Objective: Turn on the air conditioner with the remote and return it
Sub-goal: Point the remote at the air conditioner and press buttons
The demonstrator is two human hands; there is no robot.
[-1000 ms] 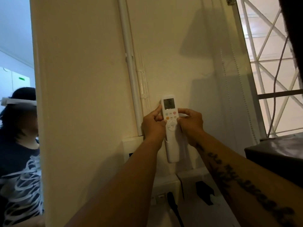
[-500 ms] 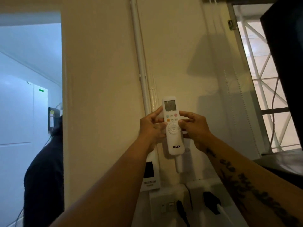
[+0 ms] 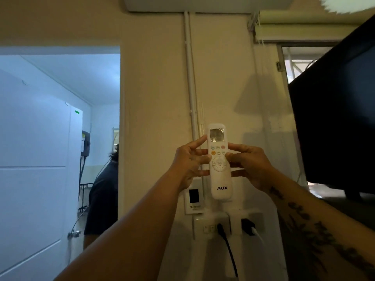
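A white AUX remote with a small screen and coloured buttons stands upright in front of the cream wall, held between both hands. My left hand grips its left edge with the fingers partly spread. My right hand grips its right edge, thumb resting near the round button pad. The underside of the white air conditioner shows at the top of the view, straight above. The remote's wall holder is hidden behind the remote and hands.
A white conduit pipe runs down the wall. Sockets with plugged cables sit below the remote. A dark screen juts in at right. At left, an open doorway with a white door and a person in dark clothes.
The remote has come up out of its wall holder and now sits free between both hands. The view has tilted upward, bringing the air conditioner's underside into sight.
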